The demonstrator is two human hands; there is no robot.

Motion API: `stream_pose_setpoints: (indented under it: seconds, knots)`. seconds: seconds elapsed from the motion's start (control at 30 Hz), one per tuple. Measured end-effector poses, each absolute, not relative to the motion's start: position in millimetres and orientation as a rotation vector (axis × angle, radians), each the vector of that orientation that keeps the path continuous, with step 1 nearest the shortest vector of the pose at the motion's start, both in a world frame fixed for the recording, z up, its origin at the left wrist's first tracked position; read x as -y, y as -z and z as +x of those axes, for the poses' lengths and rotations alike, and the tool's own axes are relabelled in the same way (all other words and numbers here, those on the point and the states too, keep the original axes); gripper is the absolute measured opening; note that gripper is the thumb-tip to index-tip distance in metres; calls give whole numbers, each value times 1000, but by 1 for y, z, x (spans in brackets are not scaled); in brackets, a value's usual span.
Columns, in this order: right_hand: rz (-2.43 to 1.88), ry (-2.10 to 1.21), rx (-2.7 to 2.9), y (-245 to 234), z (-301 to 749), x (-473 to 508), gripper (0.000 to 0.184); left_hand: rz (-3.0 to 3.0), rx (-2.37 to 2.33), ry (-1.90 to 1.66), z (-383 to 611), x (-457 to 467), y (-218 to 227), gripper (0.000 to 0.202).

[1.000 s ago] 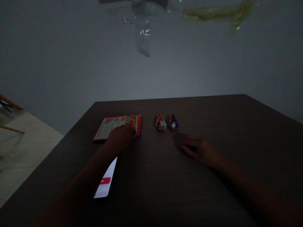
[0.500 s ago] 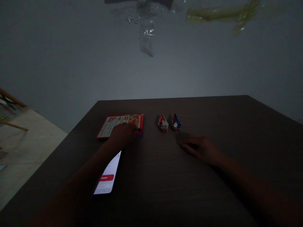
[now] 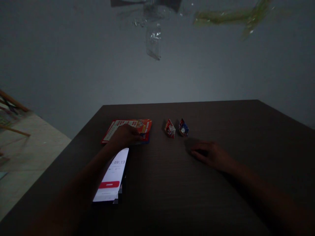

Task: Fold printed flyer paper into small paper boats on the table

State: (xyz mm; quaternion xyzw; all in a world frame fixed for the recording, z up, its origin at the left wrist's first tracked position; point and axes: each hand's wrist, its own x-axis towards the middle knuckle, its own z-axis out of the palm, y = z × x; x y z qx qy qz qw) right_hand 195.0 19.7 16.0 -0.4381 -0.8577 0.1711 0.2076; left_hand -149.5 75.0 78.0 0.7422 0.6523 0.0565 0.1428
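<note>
My left hand (image 3: pixel 126 135) is closed on the near right edge of the top leaflet (image 3: pixel 147 124), a printed red, white and yellow sheet. That sheet is shifted a little from the stack of leaflets (image 3: pixel 104 141) beneath it, where red and blue edges show. On the tabletop at right rests my right hand (image 3: pixel 209 153), with thumb and fingers loosely apart and nothing in it. Just beyond its fingertips stand two small folded paper pieces, a red and white one (image 3: pixel 170 128) and a blue one (image 3: pixel 183 128).
A lit phone (image 3: pixel 110 178) lies on the dark table (image 3: pixel 172 183), partly under my left forearm. Behind the table is a grey wall (image 3: pixel 209 65) with a clear plastic bag (image 3: pixel 153 42) and yellowish tape (image 3: pixel 221 17). Pale floor (image 3: pixel 36 141) and wooden legs show at left.
The top leaflet has slid slightly to the right and risen from the stack under my left hand. More of the phone screen is uncovered. My right hand has hardly moved.
</note>
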Motion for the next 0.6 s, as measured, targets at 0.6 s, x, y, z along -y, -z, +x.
stream_pose_setpoints:
  seconds: [0.6]
  knots:
    - [-1148, -382, 2332, -16, 193, -11, 45, 3058, -1046, -278, -75, 52, -58, 12]
